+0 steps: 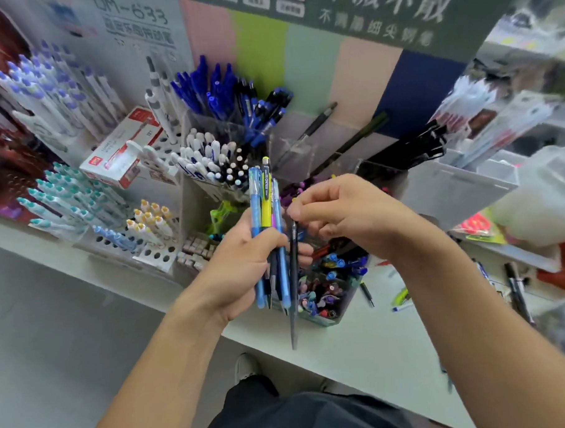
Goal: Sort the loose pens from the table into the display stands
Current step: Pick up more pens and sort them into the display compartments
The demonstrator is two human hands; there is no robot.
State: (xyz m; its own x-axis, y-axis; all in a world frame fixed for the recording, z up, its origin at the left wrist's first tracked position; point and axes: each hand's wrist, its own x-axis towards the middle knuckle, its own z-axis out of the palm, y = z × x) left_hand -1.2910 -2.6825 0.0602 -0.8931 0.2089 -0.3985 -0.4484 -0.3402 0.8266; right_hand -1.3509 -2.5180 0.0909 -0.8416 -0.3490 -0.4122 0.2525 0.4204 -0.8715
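Observation:
My left hand (244, 264) grips a bundle of pens (264, 201): light blue ones, a yellow one and a pink one, held upright above the table edge. My right hand (346, 214) pinches the top of a dark pen (293, 284) that hangs straight down beside the bundle. Behind my hands stand clear display stands (304, 154) holding blue, white and black pens. A clear box (326, 289) full of mixed pens sits right under my hands. A few loose pens (367, 294) lie on the white table (377, 348) to the right.
White perforated racks (160, 254) with white and teal pens fill the left side. A red and white box (123, 149) lies among them. More loose pens (516, 287) and packaged goods sit at the far right. The floor and my shoe show below the table edge.

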